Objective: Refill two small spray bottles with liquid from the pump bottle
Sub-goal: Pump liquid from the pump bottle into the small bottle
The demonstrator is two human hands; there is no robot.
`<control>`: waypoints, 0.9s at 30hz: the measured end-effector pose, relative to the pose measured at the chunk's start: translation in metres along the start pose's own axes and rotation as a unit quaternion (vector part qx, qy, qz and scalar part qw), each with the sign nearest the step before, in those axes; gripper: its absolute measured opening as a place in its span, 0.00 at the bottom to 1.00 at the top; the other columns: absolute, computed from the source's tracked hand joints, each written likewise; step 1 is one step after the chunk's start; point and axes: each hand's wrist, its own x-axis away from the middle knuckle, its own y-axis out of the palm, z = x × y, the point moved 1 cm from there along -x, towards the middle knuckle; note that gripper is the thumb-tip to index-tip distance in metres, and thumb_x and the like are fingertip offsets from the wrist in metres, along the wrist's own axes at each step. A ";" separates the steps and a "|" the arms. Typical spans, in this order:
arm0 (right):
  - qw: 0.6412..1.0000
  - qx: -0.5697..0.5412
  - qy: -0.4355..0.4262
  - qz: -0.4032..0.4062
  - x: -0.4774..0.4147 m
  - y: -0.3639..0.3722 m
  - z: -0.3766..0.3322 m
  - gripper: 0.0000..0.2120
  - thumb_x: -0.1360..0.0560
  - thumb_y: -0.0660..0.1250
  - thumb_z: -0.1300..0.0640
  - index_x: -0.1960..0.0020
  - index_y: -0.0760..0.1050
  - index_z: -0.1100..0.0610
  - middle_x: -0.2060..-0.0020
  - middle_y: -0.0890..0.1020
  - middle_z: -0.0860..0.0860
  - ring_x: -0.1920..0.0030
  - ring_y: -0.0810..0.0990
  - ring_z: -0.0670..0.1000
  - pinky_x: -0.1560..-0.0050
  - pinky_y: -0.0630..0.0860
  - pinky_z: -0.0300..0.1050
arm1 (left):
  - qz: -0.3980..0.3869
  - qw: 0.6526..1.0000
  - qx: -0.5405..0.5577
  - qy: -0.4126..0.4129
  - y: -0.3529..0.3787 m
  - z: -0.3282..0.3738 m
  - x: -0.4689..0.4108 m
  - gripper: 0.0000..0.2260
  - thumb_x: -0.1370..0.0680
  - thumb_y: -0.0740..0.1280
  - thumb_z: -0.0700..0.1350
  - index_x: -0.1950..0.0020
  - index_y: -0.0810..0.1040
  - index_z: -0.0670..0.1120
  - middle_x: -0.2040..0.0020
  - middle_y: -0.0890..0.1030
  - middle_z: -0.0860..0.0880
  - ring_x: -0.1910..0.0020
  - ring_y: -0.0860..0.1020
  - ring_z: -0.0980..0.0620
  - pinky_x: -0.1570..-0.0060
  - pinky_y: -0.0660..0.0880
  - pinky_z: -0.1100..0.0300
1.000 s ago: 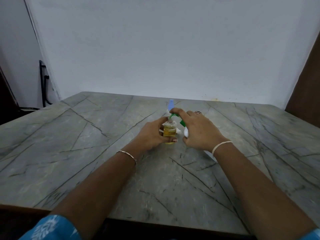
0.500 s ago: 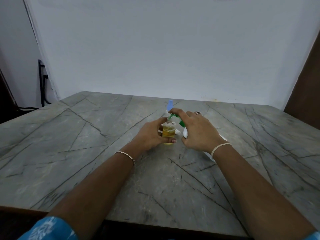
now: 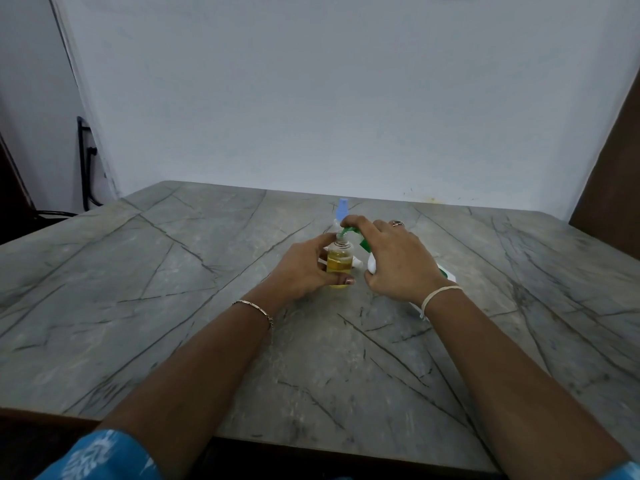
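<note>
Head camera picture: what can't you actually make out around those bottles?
Head view only.
Pump bottle: body mostly hidden under the right hand.
Blue-capped bottle: lower part hidden behind that hand; contents unseen.
Small yellow bottle: left hand covers its side; any flow from the green spout is too small to tell.

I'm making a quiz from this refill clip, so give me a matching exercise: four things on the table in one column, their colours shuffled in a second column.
Things:
1 small bottle
2 pump spout
3 far spray cap
4 pump bottle

Colours:
A white
B yellow contents
C blue
D green

Pairs: 1-B, 2-D, 3-C, 4-A
</note>
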 end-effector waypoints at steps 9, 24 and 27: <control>1.000 -0.005 0.003 -0.003 -0.002 0.001 0.000 0.37 0.33 0.72 0.54 0.31 0.55 0.42 0.44 0.77 0.52 0.45 0.73 0.56 0.43 0.75 0.55 | -0.001 1.000 -0.014 0.003 0.001 0.001 0.000 0.38 0.34 0.78 0.52 0.28 0.66 0.50 0.38 0.78 0.49 0.49 0.75 0.58 0.47 0.69 0.67; 1.000 -0.001 0.004 -0.003 0.000 -0.001 -0.001 0.39 0.32 0.72 0.54 0.30 0.53 0.41 0.44 0.77 0.52 0.45 0.73 0.56 0.43 0.75 0.55 | 0.002 1.000 -0.017 0.001 0.001 -0.001 -0.001 0.38 0.35 0.78 0.54 0.29 0.67 0.51 0.38 0.78 0.50 0.45 0.77 0.55 0.46 0.69 0.66; 1.000 -0.008 0.007 0.006 -0.002 0.000 -0.002 0.37 0.32 0.72 0.55 0.32 0.55 0.42 0.43 0.77 0.52 0.45 0.73 0.56 0.43 0.75 0.55 | 0.001 1.000 -0.016 -0.003 0.001 -0.001 -0.001 0.37 0.35 0.78 0.53 0.29 0.67 0.51 0.38 0.79 0.50 0.46 0.77 0.54 0.45 0.69 0.66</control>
